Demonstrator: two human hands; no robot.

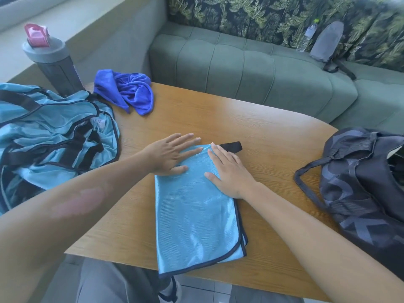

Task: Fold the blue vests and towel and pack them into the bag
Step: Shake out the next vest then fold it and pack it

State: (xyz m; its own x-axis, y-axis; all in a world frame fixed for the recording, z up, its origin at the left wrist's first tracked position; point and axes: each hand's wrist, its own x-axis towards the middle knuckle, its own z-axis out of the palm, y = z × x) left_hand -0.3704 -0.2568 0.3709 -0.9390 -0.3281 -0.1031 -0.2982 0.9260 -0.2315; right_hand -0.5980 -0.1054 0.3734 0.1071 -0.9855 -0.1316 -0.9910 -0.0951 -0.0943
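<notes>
Both hands, left (170, 155) and right (227, 169), press flat on the folded vest (194, 217) on the wooden table (262, 119).

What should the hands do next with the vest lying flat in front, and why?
Probably fold the folded vest once more, far end toward the near edge: left hand and right hand press it flat, yet it overhangs the table and looks long for the dark bag.

Soft daylight from upper left, faint shadows, wide-angle bending and blur at edges.
</notes>
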